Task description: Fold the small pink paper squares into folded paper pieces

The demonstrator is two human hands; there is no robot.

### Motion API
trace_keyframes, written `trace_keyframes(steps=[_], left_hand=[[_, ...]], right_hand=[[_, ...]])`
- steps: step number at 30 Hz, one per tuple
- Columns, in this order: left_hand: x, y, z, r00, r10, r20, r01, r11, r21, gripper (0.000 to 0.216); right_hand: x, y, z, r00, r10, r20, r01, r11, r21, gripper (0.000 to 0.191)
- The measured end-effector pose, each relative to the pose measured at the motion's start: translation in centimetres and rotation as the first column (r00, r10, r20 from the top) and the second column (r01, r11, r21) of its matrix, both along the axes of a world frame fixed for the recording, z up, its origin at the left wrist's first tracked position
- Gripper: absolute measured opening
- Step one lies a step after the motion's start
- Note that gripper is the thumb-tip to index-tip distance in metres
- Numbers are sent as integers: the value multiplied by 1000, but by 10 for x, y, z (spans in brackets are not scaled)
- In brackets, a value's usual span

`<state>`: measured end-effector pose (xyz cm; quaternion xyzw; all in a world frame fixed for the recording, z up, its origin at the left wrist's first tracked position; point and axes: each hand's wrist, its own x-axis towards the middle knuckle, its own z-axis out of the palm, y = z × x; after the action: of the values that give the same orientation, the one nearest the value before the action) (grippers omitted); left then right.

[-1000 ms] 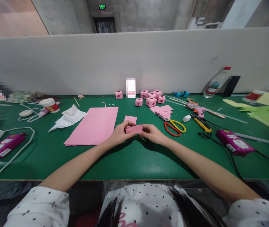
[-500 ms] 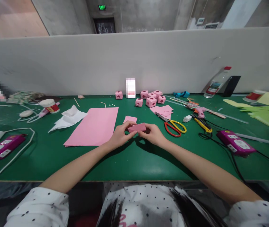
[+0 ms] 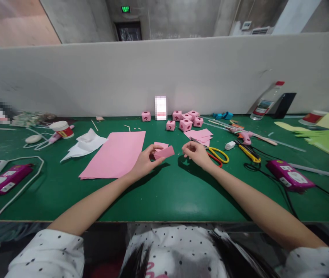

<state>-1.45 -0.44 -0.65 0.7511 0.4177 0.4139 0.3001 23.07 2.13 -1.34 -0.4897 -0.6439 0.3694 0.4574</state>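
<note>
My left hand (image 3: 145, 161) pinches a small folded pink paper piece (image 3: 164, 152) just above the green table (image 3: 164, 193). My right hand (image 3: 197, 153) hovers to the right of it, apart from the paper, fingers loosely curled with nothing visible in them. Under the folded piece lies a small pink scrap (image 3: 161, 145). A large pink sheet (image 3: 115, 153) lies flat to the left of my left hand. Right beside my right hand are red-and-yellow scissors (image 3: 216, 153) and a stack of pink paper squares (image 3: 199, 135). Several finished pink paper cubes (image 3: 185, 124) stand further back.
White crumpled paper (image 3: 85, 143) and a paper cup (image 3: 61, 129) lie back left. Magenta devices with cords sit at far left (image 3: 4, 179) and right (image 3: 289, 175). A glue gun (image 3: 244, 136), yellow cutter (image 3: 250, 153), bottle (image 3: 265, 101) and green paper (image 3: 326, 135) occupy the right. A grey partition closes the back.
My right hand has let go of the folded pink piece and moved right toward the scissors. My left hand keeps the piece and has lifted it slightly.
</note>
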Motion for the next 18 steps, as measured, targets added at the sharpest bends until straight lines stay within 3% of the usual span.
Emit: trace_keyframes(steps=[3,7,13,18], left_hand=[[0,0,-1,1000,-14,1,14,1000,-12,39],[4,-3,1,997,-76,30,77,996,-48,40],[6,-5,5,997,-76,-15,75,996,-41,39],[3,-2,3,999,-40,-19,38,997,-60,40]], right_hand=[[-14,-10,-1,984,151,-98,-157,985,-66,30],[-35,-22,-6,943,314,-110,-328,934,-143,36],[-31,-15,-7,964,263,-26,-265,961,-83,20],[-9,-2,-1,974,226,17,-225,973,-59,22]])
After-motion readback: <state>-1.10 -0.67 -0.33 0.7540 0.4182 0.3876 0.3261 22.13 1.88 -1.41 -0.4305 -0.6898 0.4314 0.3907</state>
